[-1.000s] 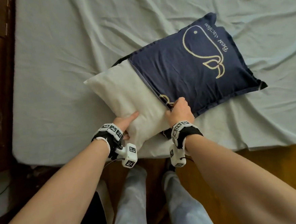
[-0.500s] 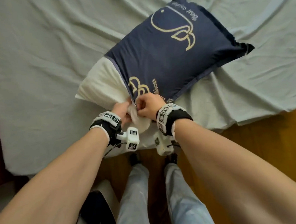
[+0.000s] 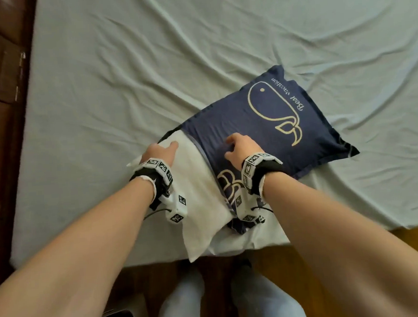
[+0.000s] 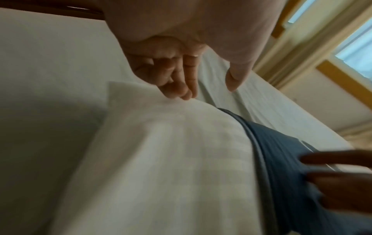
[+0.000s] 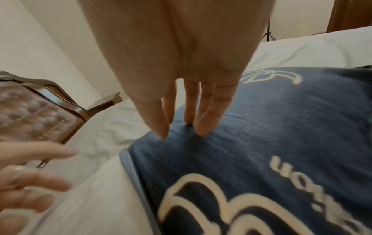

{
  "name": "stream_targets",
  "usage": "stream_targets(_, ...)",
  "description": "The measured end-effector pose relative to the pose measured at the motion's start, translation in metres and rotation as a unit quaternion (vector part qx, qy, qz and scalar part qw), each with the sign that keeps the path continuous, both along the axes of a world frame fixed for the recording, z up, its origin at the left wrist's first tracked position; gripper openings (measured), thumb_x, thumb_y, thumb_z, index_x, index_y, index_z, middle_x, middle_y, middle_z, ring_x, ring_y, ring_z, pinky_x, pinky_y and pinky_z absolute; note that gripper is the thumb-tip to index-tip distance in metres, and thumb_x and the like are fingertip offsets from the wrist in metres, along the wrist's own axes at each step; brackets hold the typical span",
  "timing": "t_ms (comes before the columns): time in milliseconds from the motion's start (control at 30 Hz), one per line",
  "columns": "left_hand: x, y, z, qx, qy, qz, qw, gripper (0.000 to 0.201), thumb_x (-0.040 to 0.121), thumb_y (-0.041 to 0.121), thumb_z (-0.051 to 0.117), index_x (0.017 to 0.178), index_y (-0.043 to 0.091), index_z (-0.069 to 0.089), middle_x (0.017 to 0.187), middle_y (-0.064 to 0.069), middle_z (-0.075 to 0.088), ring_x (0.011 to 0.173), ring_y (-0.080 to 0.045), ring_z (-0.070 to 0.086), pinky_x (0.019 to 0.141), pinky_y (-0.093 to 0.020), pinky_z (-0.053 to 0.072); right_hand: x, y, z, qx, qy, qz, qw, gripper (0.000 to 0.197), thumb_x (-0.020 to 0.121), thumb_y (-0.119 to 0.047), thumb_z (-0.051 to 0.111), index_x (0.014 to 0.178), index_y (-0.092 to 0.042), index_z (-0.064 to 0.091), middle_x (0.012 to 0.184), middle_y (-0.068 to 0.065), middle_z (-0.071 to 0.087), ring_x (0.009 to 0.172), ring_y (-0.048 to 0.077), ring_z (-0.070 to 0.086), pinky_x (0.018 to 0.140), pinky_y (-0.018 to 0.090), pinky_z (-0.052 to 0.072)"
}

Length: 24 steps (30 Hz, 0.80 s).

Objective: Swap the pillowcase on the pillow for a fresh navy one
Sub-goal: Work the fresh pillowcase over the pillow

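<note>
Near the bed's front edge lies the white pillow (image 3: 201,203), its long axis running away from the person and rightward, the far part sheathed in the navy whale-print pillowcase (image 3: 270,129). The pillowcase's open hem crosses between the hands: the left hand (image 3: 159,153) rests flat-fingered on bare pillow, the right hand (image 3: 241,147) presses straight fingertips on navy cloth, neither gripping. The pale bed sheet (image 3: 147,63) spreads beyond.

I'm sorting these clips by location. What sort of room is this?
Most likely a bedroom: a bed with a pale sheet, a tufted headboard, and a pillow half inside a navy pillowcase.
</note>
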State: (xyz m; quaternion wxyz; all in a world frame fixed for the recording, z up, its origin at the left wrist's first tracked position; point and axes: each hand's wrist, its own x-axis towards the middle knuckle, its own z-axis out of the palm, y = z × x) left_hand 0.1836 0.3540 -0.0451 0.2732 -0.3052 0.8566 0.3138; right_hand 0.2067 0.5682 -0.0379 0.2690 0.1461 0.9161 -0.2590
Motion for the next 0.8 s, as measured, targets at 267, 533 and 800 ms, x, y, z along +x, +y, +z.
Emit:
stream_targets(267,-0.043,0.035,-0.042,0.023,-0.065,-0.102,0.992,0.065,0.087,0.059,0.056,0.125,0.005,0.058,0.120,-0.015,0.062,0.113,-0.031,0.058,0.096,-0.034,0.043,-0.013,-0.027,-0.069,-0.079,-0.077,0.075,0.991,0.065,0.079,0.001,0.041,0.082,-0.055,0.073,0.110,-0.005,0.066,0.101,0.018,0.061,0.095,0.030,0.050)
stream_targets(533,-0.029,-0.016,-0.063,-0.061,-0.061,-0.073,0.994,0.037,0.095,0.019,0.056,0.126,0.000,0.059,0.130,-0.018,0.059,0.117,-0.029,0.059,0.072,-0.023,0.048,-0.058,-0.018,-0.058,0.017,0.050,-0.035,0.998,0.041,0.084,-0.028,0.061,0.125,-0.031,0.054,0.130,0.003,0.051,0.116,0.026,0.054,0.084,0.038,0.049)
stream_targets(800,-0.005,-0.041,-0.078,0.056,-0.218,0.163,0.961,0.111,0.046,0.090,0.063,0.125,0.012,0.059,0.115,-0.020,0.066,0.105,-0.039,0.064,0.094,-0.042,0.049,-0.086,-0.016,-0.064,0.130,-0.089,0.208,0.965,0.082,0.084,-0.018,0.067,0.148,-0.040,0.021,0.163,0.005,-0.006,0.114,0.041,0.056,0.076,0.042,0.043)
